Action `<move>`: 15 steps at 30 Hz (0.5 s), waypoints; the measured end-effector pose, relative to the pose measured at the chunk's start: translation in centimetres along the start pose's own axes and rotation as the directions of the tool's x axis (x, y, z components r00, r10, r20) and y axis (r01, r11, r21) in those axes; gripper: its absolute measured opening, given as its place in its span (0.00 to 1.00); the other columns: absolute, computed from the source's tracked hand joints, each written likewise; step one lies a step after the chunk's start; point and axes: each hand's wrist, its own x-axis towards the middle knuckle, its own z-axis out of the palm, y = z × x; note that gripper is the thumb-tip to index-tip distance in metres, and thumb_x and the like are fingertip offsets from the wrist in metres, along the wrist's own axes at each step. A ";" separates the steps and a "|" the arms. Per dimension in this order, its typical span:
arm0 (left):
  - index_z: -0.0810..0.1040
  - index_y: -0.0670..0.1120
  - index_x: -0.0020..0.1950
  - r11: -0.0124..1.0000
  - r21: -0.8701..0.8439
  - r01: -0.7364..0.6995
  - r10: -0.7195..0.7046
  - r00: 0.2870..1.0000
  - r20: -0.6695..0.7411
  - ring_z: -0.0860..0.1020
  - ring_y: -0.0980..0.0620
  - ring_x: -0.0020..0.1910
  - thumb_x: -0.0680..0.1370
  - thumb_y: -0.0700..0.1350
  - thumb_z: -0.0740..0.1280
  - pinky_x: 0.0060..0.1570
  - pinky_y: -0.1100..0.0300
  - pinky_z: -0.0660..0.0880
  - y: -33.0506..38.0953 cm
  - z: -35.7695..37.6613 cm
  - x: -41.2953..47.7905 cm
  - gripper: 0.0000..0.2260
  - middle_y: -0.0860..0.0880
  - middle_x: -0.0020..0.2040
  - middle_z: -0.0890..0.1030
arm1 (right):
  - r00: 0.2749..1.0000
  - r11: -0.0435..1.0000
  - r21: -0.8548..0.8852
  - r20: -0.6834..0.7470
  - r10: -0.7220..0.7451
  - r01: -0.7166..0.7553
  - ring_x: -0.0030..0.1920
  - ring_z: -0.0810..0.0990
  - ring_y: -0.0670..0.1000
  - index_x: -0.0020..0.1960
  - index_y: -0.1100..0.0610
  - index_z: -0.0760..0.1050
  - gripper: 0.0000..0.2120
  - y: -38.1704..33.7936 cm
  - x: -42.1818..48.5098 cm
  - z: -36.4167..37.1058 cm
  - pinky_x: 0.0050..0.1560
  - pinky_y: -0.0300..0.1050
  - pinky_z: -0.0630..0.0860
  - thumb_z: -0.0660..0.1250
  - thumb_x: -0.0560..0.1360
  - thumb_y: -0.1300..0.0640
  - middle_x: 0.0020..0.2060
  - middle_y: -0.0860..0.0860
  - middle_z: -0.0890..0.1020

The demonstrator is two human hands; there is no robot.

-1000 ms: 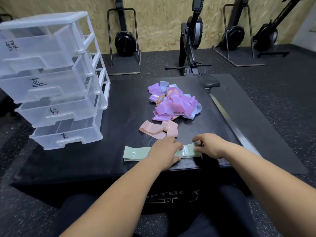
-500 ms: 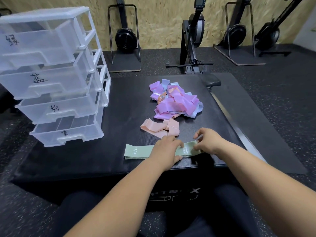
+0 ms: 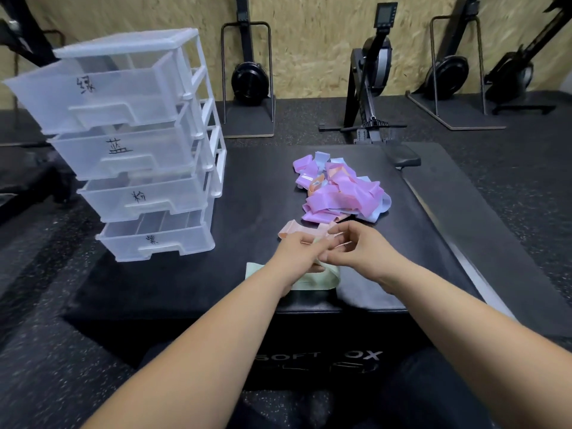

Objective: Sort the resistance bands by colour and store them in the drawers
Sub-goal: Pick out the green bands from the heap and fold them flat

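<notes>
**Item 1, green band** [image 3: 312, 281]. It lies doubled over at the front edge of the box top [image 3: 185, 274], near the middle. One end shows to the left of my wrist. I judge the step to be folding it small for storage.

**Item 2, left hand** [image 3: 297, 258]. It is on the band, with fingers curled round the folded part and the thumb on the fold.

**Item 3, right hand** [image 3: 356, 246]. It is just above the band, fingertips bent in against the left hand's. It seems to be pinching the free end, though the pinch is partly hidden.

**Item 4, drawer unit** [image 3: 139, 150]. It stands by the left edge with all four drawers part-way out. The label on the top drawer [image 3: 93, 91] reads green.

**Item 5, pink band** [image 3: 289, 230]. It lies just behind my hands. The mixed pile [image 3: 340, 193] of purple and blue bands is further back.

**Handling note.** I would line up the edges and press the fold flat. One hand should pinch all the layers, as the elastic will likely spring open. I would lift it clear of the pink band and carry it over the top drawer's front lip.
</notes>
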 end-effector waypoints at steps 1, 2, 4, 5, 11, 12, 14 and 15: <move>0.80 0.49 0.46 1.000 -0.003 0.003 -0.003 1.000 -0.020 0.85 0.50 0.48 0.80 0.45 0.75 0.56 0.50 0.85 -0.2 -0.7 -0.1 0.05 0.55 0.40 0.87 | 1.000 1.000 0.012 0.014 -0.021 0.021 0.43 0.84 0.48 0.62 0.55 0.78 0.27 -0.1 -0.1 0.5 0.48 0.41 0.83 0.85 0.66 0.62 0.52 0.57 0.85; 0.80 0.48 0.47 1.000 -0.011 0.011 -0.011 0.998 -0.056 0.85 0.50 0.47 0.79 0.41 0.75 0.56 0.50 0.85 -0.6 -1.4 0.1 0.06 0.53 0.43 0.87 | 0.999 0.999 0.025 0.011 -0.038 0.038 0.45 0.85 0.49 0.62 0.56 0.77 0.27 -0.2 -0.2 0.9 0.49 0.41 0.83 0.83 0.67 0.66 0.53 0.58 0.85; 0.82 0.41 0.54 0.999 -0.009 0.035 -0.036 0.992 -0.124 0.84 0.50 0.46 0.77 0.36 0.76 0.53 0.53 0.85 -1.1 -2.7 0.3 0.07 0.49 0.48 0.84 | 0.998 0.997 0.047 -0.016 -0.053 0.053 0.49 0.87 0.53 0.62 0.57 0.78 0.26 -0.3 -0.2 1.5 0.53 0.47 0.85 0.80 0.67 0.71 0.56 0.61 0.84; 0.83 0.38 0.57 0.999 0.004 0.041 -0.040 0.988 -0.149 0.84 0.50 0.45 0.76 0.35 0.76 0.50 0.55 0.86 -1.3 -3.2 0.4 0.10 0.50 0.49 0.83 | 0.997 0.997 0.043 -0.033 -0.065 0.067 0.50 0.87 0.54 0.61 0.56 0.78 0.26 -0.1 -0.1 1.9 0.55 0.50 0.85 0.80 0.67 0.71 0.56 0.60 0.84; 0.86 0.41 0.55 0.999 0.025 0.040 -0.034 0.978 -0.204 0.87 0.51 0.45 0.75 0.38 0.76 0.46 0.57 0.85 -1.3 -5.1 -0.3 0.09 0.53 0.55 0.86 | 0.981 0.837 -0.512 0.106 -0.162 0.194 0.63 0.76 0.44 0.77 0.43 0.67 0.48 1.6 0.9 3.7 0.65 0.42 0.73 0.85 0.62 0.45 0.65 0.40 0.76; 0.86 0.42 0.55 0.999 0.027 0.042 -0.036 0.977 -0.211 0.88 0.50 0.46 0.75 0.38 0.75 0.46 0.56 0.85 -1.3 -5.6 -0.4 0.09 0.51 0.54 0.88 | 0.977 0.808 -0.550 0.148 -0.152 0.209 0.66 0.74 0.44 0.80 0.45 0.64 0.51 1.8 1.0 4.3 0.66 0.41 0.70 0.85 0.62 0.46 0.68 0.41 0.75; 0.86 0.44 0.54 0.998 0.037 0.040 -0.031 0.972 -0.232 0.89 0.48 0.47 0.76 0.39 0.74 0.45 0.57 0.83 -1.2 -6.7 -0.8 0.08 0.48 0.49 0.89 | 0.972 0.774 -0.589 0.176 -0.155 0.231 0.69 0.74 0.47 0.81 0.48 0.63 0.50 2.4 1.4 5.3 0.64 0.39 0.69 0.83 0.65 0.48 0.71 0.45 0.75; 0.86 0.44 0.54 0.999 0.041 0.036 -0.025 0.969 -0.246 0.89 0.47 0.47 0.76 0.39 0.74 0.43 0.58 0.82 -1.2 -7.4 -0.9 0.08 0.47 0.48 0.89 | 0.973 0.767 -0.599 0.168 -0.159 0.229 0.68 0.75 0.49 0.81 0.48 0.64 0.48 2.6 1.6 5.7 0.63 0.39 0.70 0.82 0.65 0.50 0.69 0.47 0.76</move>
